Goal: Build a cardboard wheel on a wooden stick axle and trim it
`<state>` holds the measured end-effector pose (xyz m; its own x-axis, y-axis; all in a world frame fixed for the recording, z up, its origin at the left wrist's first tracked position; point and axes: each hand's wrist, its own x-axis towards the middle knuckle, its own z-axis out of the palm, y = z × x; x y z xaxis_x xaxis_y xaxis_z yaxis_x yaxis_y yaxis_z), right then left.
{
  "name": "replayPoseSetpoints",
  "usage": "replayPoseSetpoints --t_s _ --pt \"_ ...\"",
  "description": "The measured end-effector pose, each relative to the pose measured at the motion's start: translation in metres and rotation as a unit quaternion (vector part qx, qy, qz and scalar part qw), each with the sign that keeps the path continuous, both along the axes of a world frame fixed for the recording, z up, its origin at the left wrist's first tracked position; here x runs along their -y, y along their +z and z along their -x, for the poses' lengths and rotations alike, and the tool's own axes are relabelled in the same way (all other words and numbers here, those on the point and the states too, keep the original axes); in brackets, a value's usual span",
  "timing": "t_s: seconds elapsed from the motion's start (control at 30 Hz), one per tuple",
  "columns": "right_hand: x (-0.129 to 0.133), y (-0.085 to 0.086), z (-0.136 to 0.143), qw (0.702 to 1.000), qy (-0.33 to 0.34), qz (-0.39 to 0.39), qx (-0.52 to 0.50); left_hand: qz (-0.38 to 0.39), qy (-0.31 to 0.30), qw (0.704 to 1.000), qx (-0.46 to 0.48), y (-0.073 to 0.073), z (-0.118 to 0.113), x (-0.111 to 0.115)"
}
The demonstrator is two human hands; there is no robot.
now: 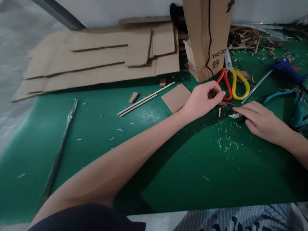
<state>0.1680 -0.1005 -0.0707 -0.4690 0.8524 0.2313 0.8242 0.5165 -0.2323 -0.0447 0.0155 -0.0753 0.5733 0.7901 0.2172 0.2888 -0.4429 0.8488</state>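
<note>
Nearest the table's edge I can see the bare green tabletop [168,186], then a scatter of pale shavings [226,148]. Just beyond them the right hand [262,123] lies low, its fingers closed around a craft knife [233,116], the exposed blade aimed towards the left hand's side. I'd keep that blade flat and low, with light strokes running clear of the other fingers. Just left of its tip is a short pale stick piece [219,112]. The left hand [201,99] hovers near it, thumb and forefinger curled almost together; whether they pinch anything, I can't tell. Left of that hand are a cardboard square [174,96] and two thin wooden sticks [146,98]. Past its fingertips sit the scissors [228,62], beside a tall cardboard box [218,35].
</note>
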Motion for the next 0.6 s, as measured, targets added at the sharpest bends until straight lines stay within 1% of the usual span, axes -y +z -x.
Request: replayPoseSetpoints --t_s 0.07,0.13,0.2,0.27,0.37,0.5,0.6 --pt "0.0 0.005 0.0 0.999 -0.025 -0.013 -0.038 0.006 0.002 1.0 -0.001 0.0 0.0 -0.001" --pt "0.001 0.012 0.0 0.99 -0.079 -0.013 -0.119 0.01 0.003 1.0 -0.005 0.0 0.0 -0.001" --pt "0.002 0.018 0.001 0.966 -0.137 0.006 -0.221 0.012 0.003 1.0 -0.008 0.0 0.0 -0.001" --pt "0.001 0.02 0.001 0.942 -0.168 0.038 -0.29 0.011 0.003 1.0 -0.007 0.0 0.0 -0.001" --pt "-0.005 0.015 0.0 0.928 -0.165 0.066 -0.326 0.003 0.006 1.0 -0.003 -0.001 0.0 -0.001" --pt "-0.015 0.007 -0.004 0.917 -0.154 0.056 -0.365 0.0 0.007 1.0 -0.002 -0.002 0.0 -0.001" --pt "-0.018 0.006 -0.006 0.923 -0.155 0.062 -0.347 0.004 0.01 1.0 -0.004 -0.002 0.0 -0.001"
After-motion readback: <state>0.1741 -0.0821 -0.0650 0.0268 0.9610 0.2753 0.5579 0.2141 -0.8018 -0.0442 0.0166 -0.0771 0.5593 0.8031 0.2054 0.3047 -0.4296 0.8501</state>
